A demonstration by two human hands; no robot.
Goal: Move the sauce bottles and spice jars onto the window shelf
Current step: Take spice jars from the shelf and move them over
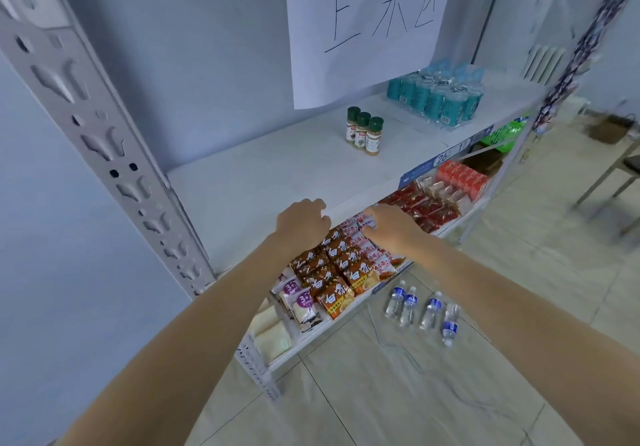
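Spice jars (364, 133): three green-capped, upright in a touching row mid-shelf, well beyond my hands.
Shelf (263, 182): white board, mostly bare; shrink-wrapped teal bottles (437, 94) at its far end.
My left hand (303, 221): curled over the shelf's front edge, gripping nothing else.
My right hand (389, 229): fingers loosely spread, resting on snack packets (341, 269) on the tier below.
Room: pale tiled floor (450, 393), four water bottles (420, 308) lying there.

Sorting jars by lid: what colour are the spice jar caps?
Dark green, on all three spice jars; clearest in the head view.

White shelf (277, 168), 3 spice jars (363, 133) mid-board (green caps), shrink-wrapped btl pack (438, 94) at far end
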